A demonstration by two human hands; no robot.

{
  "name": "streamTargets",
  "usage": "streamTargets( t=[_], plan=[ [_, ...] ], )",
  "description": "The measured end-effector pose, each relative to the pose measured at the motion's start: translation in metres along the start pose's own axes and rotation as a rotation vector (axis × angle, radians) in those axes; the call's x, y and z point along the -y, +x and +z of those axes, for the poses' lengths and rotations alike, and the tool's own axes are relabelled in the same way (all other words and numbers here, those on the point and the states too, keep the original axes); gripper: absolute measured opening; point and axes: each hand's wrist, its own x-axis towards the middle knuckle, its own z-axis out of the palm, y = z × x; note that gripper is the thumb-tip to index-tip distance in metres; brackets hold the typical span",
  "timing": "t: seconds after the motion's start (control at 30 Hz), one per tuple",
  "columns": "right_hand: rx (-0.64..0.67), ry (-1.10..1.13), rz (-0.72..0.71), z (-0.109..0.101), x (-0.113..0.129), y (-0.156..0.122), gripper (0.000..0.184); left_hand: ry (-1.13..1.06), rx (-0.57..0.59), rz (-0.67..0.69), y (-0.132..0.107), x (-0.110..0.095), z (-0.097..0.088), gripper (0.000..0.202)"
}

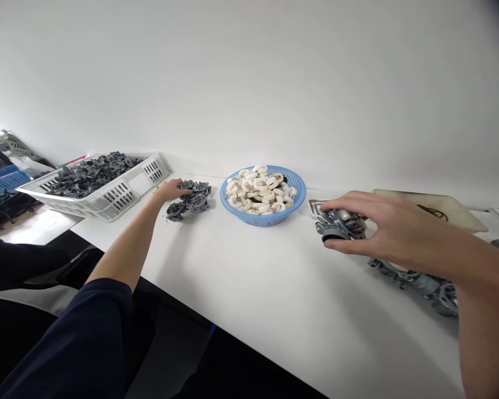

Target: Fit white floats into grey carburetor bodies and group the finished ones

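My right hand [370,221] is closed around a grey metal carburetor body [336,226], held above the table with its round dark opening facing me. A white piece shows at the top of that casting, partly hidden by my fingers. Over on the left, my left hand [170,191] has its fingers on one casting of a small pile of grey carburetor bodies [195,198]; its fingertips are partly hidden. Between my hands stands a round blue basket [263,219] heaped with white ring-shaped floats [261,191].
A white slotted crate [108,200] full of grey castings [93,173] sits at the far left. More carburetor bodies [426,288] lie under my right forearm. Behind it is a cream tray [453,208] with dark rings. A wall backs the white table [249,288].
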Motion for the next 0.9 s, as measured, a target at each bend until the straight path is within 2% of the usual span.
streamTargets(
  t=[0.23, 0.3, 0.47, 0.57, 0.73, 0.9],
  plan=[
    [0.006, -0.007, 0.003, 0.001, 0.000, 0.000, 0.054, -0.112, 0.081, 0.031, 0.013, 0.015, 0.018, 0.052],
    [0.002, -0.007, 0.001, 0.003, -0.001, 0.000, 0.055, -0.157, 0.057, 0.020, 0.011, 0.023, 0.021, 0.051],
    [-0.002, -0.015, -0.019, 0.004, -0.001, 0.000, 0.057, -0.303, -0.085, -0.041, -0.001, 0.040, 0.034, 0.054],
    [-0.004, -0.012, -0.022, 0.004, 0.001, 0.001, 0.056, -0.398, -0.109, -0.078, -0.006, 0.045, 0.039, 0.055],
    [0.040, 0.011, -0.028, 0.002, 0.010, 0.002, 0.052, -0.461, -0.086, -0.103, -0.009, 0.042, 0.038, 0.051],
    [0.084, 0.043, 0.001, 0.000, 0.016, 0.000, 0.050, -0.440, 0.013, -0.173, -0.007, 0.039, 0.030, 0.048]
  ],
)
